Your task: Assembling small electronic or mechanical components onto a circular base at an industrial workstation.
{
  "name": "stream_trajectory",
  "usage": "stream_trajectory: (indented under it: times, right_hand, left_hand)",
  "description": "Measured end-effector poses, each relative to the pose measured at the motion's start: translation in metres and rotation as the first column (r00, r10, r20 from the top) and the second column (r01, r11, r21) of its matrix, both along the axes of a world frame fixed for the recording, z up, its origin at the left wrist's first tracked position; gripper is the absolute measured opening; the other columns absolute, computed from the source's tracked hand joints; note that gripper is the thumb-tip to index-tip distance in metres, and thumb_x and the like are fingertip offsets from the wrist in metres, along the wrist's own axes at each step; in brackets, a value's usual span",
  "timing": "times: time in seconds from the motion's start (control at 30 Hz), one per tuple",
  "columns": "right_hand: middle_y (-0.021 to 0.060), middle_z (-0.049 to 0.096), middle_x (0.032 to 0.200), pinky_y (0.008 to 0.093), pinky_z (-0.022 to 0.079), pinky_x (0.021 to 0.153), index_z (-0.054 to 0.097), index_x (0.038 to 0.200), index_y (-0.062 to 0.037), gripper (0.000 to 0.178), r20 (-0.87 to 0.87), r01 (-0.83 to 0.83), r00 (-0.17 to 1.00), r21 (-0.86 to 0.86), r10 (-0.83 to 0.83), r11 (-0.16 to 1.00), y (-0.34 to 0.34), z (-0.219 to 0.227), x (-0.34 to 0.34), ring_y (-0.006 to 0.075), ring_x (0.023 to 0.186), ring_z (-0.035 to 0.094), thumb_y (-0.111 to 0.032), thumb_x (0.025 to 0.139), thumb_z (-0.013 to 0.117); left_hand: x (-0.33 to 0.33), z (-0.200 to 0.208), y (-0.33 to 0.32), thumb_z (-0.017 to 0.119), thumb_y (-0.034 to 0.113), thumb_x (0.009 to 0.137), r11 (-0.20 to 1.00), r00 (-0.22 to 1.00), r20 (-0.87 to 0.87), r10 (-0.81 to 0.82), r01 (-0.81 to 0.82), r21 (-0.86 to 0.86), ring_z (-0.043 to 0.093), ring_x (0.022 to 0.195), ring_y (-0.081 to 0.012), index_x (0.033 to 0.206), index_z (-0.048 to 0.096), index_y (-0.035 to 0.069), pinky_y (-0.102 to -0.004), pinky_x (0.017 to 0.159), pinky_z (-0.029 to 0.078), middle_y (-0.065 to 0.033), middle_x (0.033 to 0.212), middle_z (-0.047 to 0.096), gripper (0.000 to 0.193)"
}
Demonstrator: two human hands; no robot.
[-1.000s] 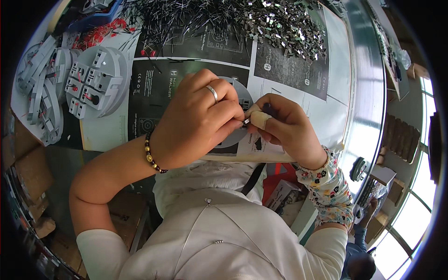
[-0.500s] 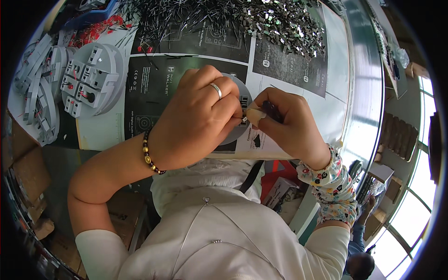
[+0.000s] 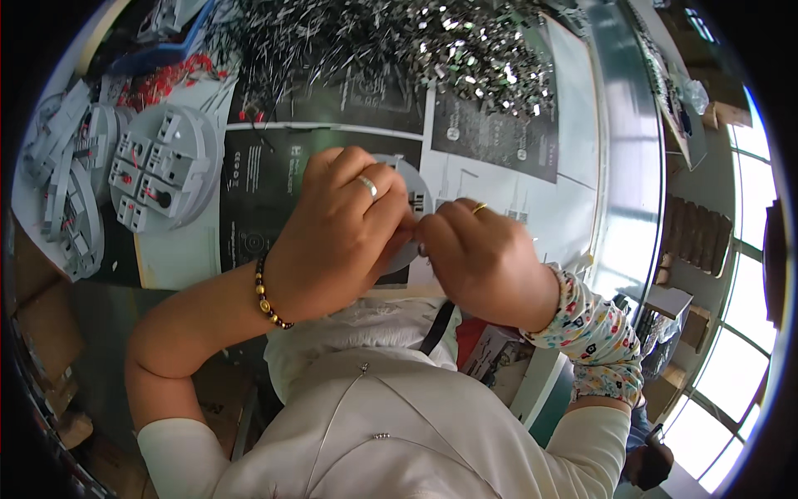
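Observation:
My left hand [image 3: 345, 224], with a ring and a beaded bracelet, is closed over a grey round plastic base [image 3: 422, 185]. Its thumb and fingers pinch near the middle of that base; what they pinch is hidden. Close against these fingertips, my right hand [image 3: 490, 262] is closed, back upward, in a floral sleeve cover. A dark bit shows at its fingertips, but the dark-handled tool seen there earlier is mostly covered. The base lies on the printed sheet [image 3: 266, 183] near the table's front edge, largely hidden under my left hand.
Grey round housings with white blocks and red wires [image 3: 162, 170] are piled at the left. Behind them are red wired parts [image 3: 170, 81] and a blue tray [image 3: 162, 56]. Black strips [image 3: 307, 41] and small shiny metal pieces [image 3: 486, 62] heap at the back. Another person [image 3: 648, 461] is lower right.
My right hand has turned from thumb side up to back upward and moved left and down, hiding the dark handle. My left hand keeps its pinch. The whole view has shifted slightly.

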State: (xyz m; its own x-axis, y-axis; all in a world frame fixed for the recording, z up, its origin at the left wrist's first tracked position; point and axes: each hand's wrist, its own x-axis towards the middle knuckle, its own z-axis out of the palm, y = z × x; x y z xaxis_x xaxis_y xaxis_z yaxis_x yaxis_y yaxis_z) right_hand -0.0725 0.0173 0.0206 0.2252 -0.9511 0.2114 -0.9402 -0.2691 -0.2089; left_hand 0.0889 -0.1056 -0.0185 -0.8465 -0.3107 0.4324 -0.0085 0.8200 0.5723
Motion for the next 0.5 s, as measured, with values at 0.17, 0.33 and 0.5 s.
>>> stream_trajectory:
  times: [0.17,0.33,0.5]
  right_hand:
    - [0.0064,0.063,0.078,0.0287,0.044,0.051,0.060,0.090,-0.0040,0.014,0.058,0.009,0.998,0.047,-0.011,0.999,-0.004,0.008,-0.007,0.0183,0.057,0.056,0.003,0.079,0.067]
    - [0.0047,0.063,0.075,0.0264,0.043,0.050,0.059,0.093,-0.0024,0.012,0.429,0.063,0.650,0.792,-0.627,0.607,-0.031,0.021,-0.027,0.0152,0.055,0.057,0.000,0.085,0.067]
    - [0.0036,0.062,0.069,0.0236,0.040,0.046,0.058,0.096,-0.0015,0.014,0.379,-0.061,0.427,0.918,-0.821,0.392,-0.036,0.024,-0.024,0.0127,0.053,0.055,-0.003,0.089,0.069]
  left_hand:
    - [0.002,-0.002,0.000,0.073,0.006,0.078,1.000,1.000,-0.003,-0.011,0.011,-0.014,0.051,0.099,-0.0256,0.094,0.063,0.008,-0.0447,0.100,0.039,-0.0048,0.108,0.062,0.019]
    - [0.016,0.005,0.010,0.073,0.008,0.079,0.998,1.000,0.023,-0.022,0.023,-0.054,0.054,0.105,-0.0267,0.100,0.065,0.006,-0.0532,0.112,0.037,-0.0071,0.116,0.065,0.023]
    - [0.026,0.002,0.018,0.073,0.011,0.082,0.997,0.998,0.050,-0.035,0.039,-0.068,0.056,0.112,-0.0273,0.110,0.066,0.004,-0.0602,0.120,0.030,-0.0102,0.126,0.065,0.030]
